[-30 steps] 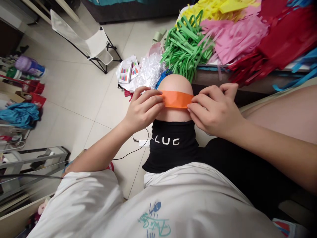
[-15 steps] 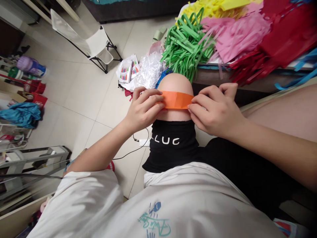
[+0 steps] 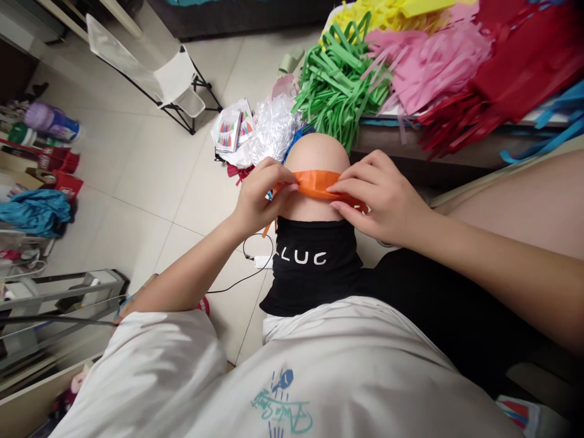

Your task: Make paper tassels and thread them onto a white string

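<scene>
An orange paper strip (image 3: 317, 183) lies across my bare knee (image 3: 319, 152), just above the black cloth of my shorts. At its left end, my left hand (image 3: 264, 191) pinches it between thumb and fingers. My right hand (image 3: 376, 194) grips the other end, thumb below and fingers on top. The strip looks creased and narrower in the middle, and a bit of orange shows under the right fingers. A thin orange tail (image 3: 269, 228) hangs below my left hand.
Fringed paper in green (image 3: 342, 85), pink (image 3: 429, 67), yellow (image 3: 387, 18) and red (image 3: 511, 73) is heaped on a surface ahead. White shiny fringe (image 3: 274, 128) and printed packets (image 3: 228, 129) lie left of it. A white folding chair (image 3: 176, 82) stands on the tiled floor.
The strip has gone from flat to creased and narrower. My right hand has shifted left and turned, its thumb now below the strip, and my left hand has tightened into a pinch.
</scene>
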Available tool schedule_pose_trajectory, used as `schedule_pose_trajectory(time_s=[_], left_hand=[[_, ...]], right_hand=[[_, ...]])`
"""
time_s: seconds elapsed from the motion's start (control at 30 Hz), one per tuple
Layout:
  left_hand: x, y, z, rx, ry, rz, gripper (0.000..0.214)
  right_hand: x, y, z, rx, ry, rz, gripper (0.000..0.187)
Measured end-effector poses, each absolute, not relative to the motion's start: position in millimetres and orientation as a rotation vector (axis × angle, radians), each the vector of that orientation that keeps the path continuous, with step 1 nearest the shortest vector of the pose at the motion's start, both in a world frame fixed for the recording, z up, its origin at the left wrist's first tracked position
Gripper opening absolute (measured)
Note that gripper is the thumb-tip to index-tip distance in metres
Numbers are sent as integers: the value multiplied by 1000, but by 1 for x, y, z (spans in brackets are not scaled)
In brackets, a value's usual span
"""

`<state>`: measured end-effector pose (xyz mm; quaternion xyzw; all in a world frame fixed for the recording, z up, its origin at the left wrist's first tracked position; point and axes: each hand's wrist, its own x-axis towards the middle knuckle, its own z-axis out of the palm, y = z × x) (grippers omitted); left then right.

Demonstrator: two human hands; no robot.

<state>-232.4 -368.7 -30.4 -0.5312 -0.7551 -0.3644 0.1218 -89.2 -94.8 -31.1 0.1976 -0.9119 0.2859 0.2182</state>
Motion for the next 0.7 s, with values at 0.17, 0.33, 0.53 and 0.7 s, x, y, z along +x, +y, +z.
schedule_pose_trajectory(time_s=[0.17,0.33,0.53,0.7], left_hand=[[-235,-369,-34,-1529,-2253,-987,44],[-243,-374,-37,-1588,-2213,-911,29],[-243,-378,-28,-1615,-2252,-822,29],[-239,-378,-23,-1651,-2242,-852,31]], right_hand=[[-96,-96,-33,504,-2538,871,26],[-89,-93,-29,542,-2606,661,32],[-79,-86,-27,631,-2665,405,32],[-80,-92,-35,662,-2585,496,31]])
